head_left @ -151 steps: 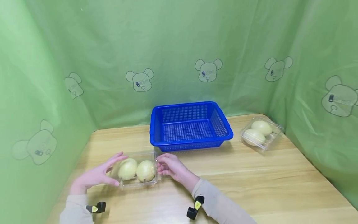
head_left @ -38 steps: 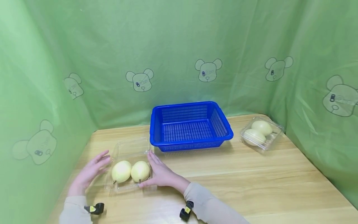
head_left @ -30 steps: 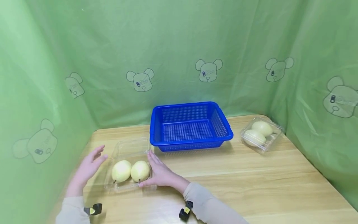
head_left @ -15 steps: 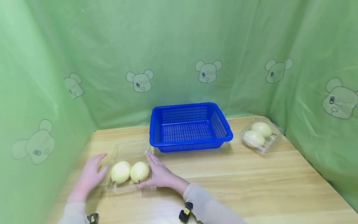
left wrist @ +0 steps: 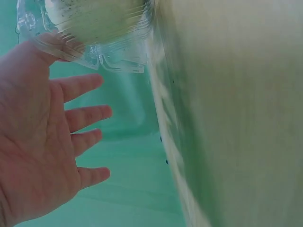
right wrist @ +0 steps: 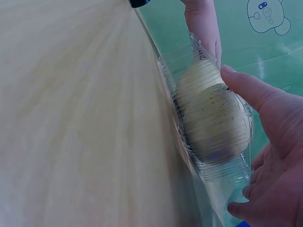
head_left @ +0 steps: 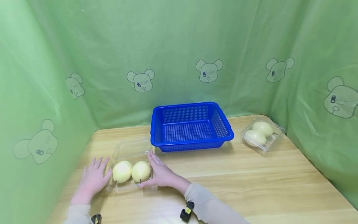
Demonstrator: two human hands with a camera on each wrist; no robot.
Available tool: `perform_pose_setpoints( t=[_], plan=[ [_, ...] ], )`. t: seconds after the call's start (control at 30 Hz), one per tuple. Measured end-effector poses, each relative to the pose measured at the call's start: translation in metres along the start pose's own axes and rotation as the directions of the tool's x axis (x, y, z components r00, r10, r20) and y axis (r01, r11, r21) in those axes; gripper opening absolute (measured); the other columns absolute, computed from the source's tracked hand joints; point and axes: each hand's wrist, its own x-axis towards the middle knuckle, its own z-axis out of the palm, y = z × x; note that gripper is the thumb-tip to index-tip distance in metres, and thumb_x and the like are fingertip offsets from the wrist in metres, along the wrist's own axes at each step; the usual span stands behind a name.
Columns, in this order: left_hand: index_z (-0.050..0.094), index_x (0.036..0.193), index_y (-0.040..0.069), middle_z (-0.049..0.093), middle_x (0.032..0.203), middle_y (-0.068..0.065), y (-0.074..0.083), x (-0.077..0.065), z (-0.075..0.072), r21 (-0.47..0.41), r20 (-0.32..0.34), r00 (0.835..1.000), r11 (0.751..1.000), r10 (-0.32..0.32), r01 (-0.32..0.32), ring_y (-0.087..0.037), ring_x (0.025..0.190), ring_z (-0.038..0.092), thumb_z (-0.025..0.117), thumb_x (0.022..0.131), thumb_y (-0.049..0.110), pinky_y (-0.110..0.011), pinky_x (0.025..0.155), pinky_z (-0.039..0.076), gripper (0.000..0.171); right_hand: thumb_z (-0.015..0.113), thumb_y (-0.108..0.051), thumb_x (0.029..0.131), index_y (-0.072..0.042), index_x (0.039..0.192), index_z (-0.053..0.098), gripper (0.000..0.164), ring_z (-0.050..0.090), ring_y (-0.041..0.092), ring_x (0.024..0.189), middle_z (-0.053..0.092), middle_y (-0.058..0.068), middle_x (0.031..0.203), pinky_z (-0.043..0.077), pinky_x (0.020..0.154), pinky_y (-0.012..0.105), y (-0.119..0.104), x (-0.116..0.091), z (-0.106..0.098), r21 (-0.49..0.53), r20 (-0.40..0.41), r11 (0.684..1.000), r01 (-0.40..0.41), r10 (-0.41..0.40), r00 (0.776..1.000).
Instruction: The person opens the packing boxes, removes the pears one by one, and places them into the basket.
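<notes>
At far left, a green curtain (head_left: 36, 93) printed with cartoon animal heads closes off the side of the wooden desk (head_left: 237, 186) and runs on behind it. The person's left hand (head_left: 94, 178) is palm-down, its fingers spread and straight, grasping nothing; its thumb touches the left end of a clear plastic clamshell (head_left: 127, 187) on the near left part of the desk. The lid (head_left: 131, 147) seems to be folded back on the far side, though the transparent plastic is hard to read. Inside the clamshell lie two pale yellow pears side by side, touching: the left pear (head_left: 122, 171) and the right pear (head_left: 141, 171), each with its stem toward the near edge. The right hand (head_left: 163, 175) grasps the clamshell's right end, thumb at the near corner and fingers along the far one. Farther back, right of the lid, a blue perforated plastic basket (head_left: 193, 143) stands upright before the curtain. Well apart at far right, a second clamshell (head_left: 264, 151), its lid down, holds two more pears (head_left: 255, 138) near the desk's back corner.
</notes>
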Motion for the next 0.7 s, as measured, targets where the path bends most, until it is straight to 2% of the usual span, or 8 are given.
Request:
perform_pose_setpoints(
  t=[0.2, 0.3, 0.5, 0.7],
  plan=[
    [0.034, 0.15, 0.009, 0.027, 0.154, -0.03, 0.0, -0.001, 0.002, 0.004, 0.001, 1.0, 1.0, 0.002, -0.002, -0.054, 0.143, 0.015, 0.038, 0.102, 0.037, -0.079, 0.108, 0.009, 0.056, 0.078, -0.059, 0.07, -0.002, 0.155, 0.012, 0.122, 0.007, 0.033, 0.152, 0.007, 0.016, 0.164, 0.015, 0.123, 0.052, -0.006, -0.002, -0.001, -0.083, -0.025, 0.996, 0.016, -0.018, 1.0],
    [0.034, 0.15, 0.009, 0.027, 0.154, -0.031, 0.001, -0.001, 0.001, -0.005, 0.002, 1.0, 1.0, 0.005, -0.005, -0.054, 0.143, 0.015, 0.039, 0.102, 0.036, -0.079, 0.108, 0.009, 0.056, 0.072, -0.062, 0.075, -0.003, 0.154, 0.019, 0.112, 0.011, 0.032, 0.152, 0.014, 0.015, 0.163, 0.018, 0.123, 0.052, -0.012, -0.003, -0.004, -0.161, -0.057, 0.986, 0.049, -0.058, 0.997],
    [0.035, 0.149, 0.006, 0.028, 0.152, -0.032, 0.004, -0.001, 0.0, -0.022, -0.003, 1.0, 1.0, 0.009, -0.009, -0.055, 0.141, 0.017, 0.043, 0.101, 0.035, -0.079, 0.107, 0.013, 0.057, 0.066, -0.057, 0.085, -0.009, 0.15, 0.034, 0.087, 0.027, 0.031, 0.148, 0.031, 0.011, 0.159, 0.031, 0.118, 0.051, -0.025, 0.003, -0.012, -0.202, -0.08, 0.975, 0.091, -0.109, 0.991],
    [0.035, 0.149, 0.004, 0.028, 0.151, -0.035, 0.004, -0.002, 0.0, -0.045, -0.005, 1.0, 0.999, 0.015, -0.015, -0.057, 0.139, 0.018, 0.044, 0.1, 0.034, -0.08, 0.106, 0.014, 0.057, 0.064, -0.052, 0.088, -0.009, 0.146, 0.042, 0.076, 0.043, 0.027, 0.139, 0.045, 0.011, 0.149, 0.038, 0.115, 0.041, -0.038, 0.015, -0.009, -0.312, -0.047, 0.948, 0.068, -0.087, 0.995]
  ],
)
